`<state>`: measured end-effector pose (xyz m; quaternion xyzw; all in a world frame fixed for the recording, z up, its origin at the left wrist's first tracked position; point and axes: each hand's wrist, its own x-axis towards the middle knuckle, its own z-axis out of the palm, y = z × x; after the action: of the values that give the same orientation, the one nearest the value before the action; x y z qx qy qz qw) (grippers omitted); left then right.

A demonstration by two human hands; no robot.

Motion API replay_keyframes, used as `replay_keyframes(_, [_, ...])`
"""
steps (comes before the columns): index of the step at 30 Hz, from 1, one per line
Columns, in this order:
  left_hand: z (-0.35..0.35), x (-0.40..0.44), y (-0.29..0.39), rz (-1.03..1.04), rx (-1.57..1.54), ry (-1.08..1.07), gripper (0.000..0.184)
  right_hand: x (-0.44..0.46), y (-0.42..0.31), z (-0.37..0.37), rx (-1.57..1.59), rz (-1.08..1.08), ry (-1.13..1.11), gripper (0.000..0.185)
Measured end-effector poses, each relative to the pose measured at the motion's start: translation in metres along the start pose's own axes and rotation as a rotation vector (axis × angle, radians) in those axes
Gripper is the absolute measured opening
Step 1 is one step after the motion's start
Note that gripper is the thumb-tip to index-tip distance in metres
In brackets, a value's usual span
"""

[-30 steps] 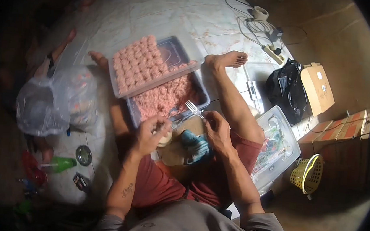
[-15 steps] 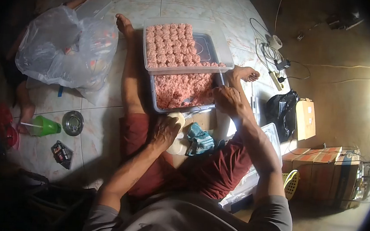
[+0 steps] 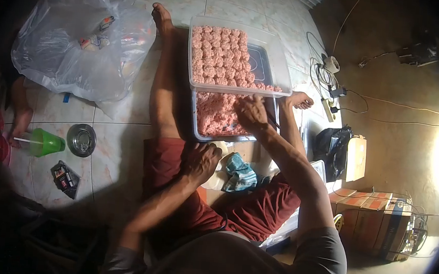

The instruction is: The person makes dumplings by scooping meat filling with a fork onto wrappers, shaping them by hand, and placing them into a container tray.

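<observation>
My right hand is closed over the lower tub of pink minced mixture. A thin dark handle shows beside its wrist, consistent with the fork seen earlier; the prongs are hidden. Curled fingers of my left hand rest round the edge of a pale round object just below that tub. Rows of pink mounds fill the left part of the clear upper tray, which overlaps the tub's far side. A blue-green cloth lies between my thighs.
Plastic bags, a green cup, a glass dish and a small dark tray are on the left. Rightward are cables, a black bag and cardboard boxes. Another person's foot shows at far left.
My right hand went from holding the fork above my lap to over the lower tub. My left hand came down onto the pale round object. The view has shifted and turned.
</observation>
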<state>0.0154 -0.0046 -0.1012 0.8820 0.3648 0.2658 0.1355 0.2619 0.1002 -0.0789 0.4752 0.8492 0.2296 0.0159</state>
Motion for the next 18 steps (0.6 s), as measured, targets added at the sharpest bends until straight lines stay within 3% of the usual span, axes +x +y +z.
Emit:
replay_keyframes(1, [-0.003,0.0,0.0,-0.007,-0.008,-0.001,0.01,0.005,-0.011,0.003,0.109,-0.035,-0.243,0.012])
replay_keyframes(4, [0.015,-0.006,0.001,-0.078,-0.224,0.061,0.007,0.014,0.007,-0.001,0.086,-0.184,-0.363,0.012])
replay_keyframes(5, [0.014,-0.009,0.002,-0.082,-0.225,0.057,0.007,0.028,0.012,-0.031,0.226,-0.072,-0.465,0.01])
replay_keyframes(6, [0.012,-0.008,0.001,-0.071,-0.282,0.043,0.008,0.025,0.006,-0.024,0.227,-0.074,-0.464,0.01])
replay_keyframes(8, [0.008,-0.003,0.002,-0.064,-0.338,0.037,0.008,0.012,-0.008,-0.002,0.153,-0.108,-0.201,0.004])
replay_keyframes(10, [0.006,0.0,0.003,-0.043,-0.389,0.07,0.01,0.016,-0.004,-0.013,0.185,-0.145,-0.252,0.009])
replay_keyframes(12, [0.0,-0.003,0.005,-0.054,-0.464,0.022,0.014,0.02,0.009,-0.032,0.429,0.017,-0.517,0.011])
replay_keyframes(13, [-0.001,-0.002,0.004,-0.059,-0.532,-0.011,0.018,0.008,0.012,-0.019,0.488,0.085,-0.278,0.01])
replay_keyframes(14, [0.0,-0.001,0.004,-0.06,-0.53,-0.009,0.018,0.001,0.008,-0.003,0.488,0.083,-0.277,0.01])
replay_keyframes(16, [-0.01,0.004,0.009,-0.193,-0.757,-0.096,0.026,0.004,-0.008,-0.004,0.365,0.24,-0.221,0.01])
replay_keyframes(17, [-0.016,0.004,0.013,-0.408,-1.003,-0.247,0.029,0.009,-0.007,-0.005,0.463,0.27,-0.334,0.012])
replay_keyframes(18, [-0.006,0.002,0.013,-0.404,-1.001,-0.25,0.029,0.009,-0.001,0.0,0.463,0.275,-0.333,0.012])
